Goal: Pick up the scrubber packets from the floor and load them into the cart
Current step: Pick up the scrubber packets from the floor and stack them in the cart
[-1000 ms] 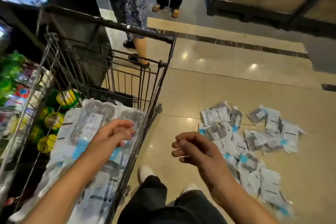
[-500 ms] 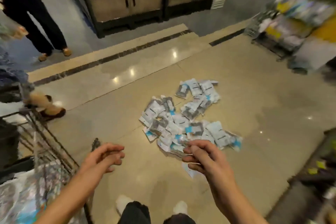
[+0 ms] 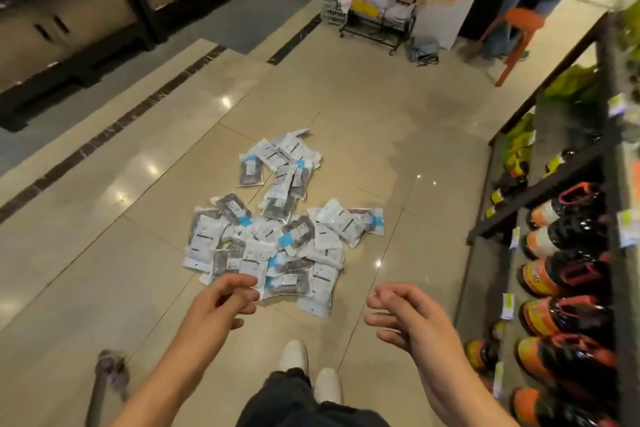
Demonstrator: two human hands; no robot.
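Scrubber packets lie heaped on the beige floor tiles, a loose pile of white, grey and blue sachets overlapping one another, with a smaller cluster at its far end. Just this side of the pile the person holds both bare hands out above the floor. Their left hand hangs over the near edge of the heap, fingers loosely curled with the tips drawn near the thumb, and nothing lies between them. Their right hand hovers beside the pile, above bare tile, fingers likewise slack and bent, also holding nothing (whether either hand brushes a packet I cannot tell from here, but neither grips one). Below the hands show two white shoes and dark trousers, toes pointing at the heap. At the lower left a blurred grey piece of the cart juts into view; its basket is out of sight. Along the right runs a dark shelf stocked with orange-and-black bottles. Farther off stand a wire rack of pale goods, an orange stool and dark cabinets.
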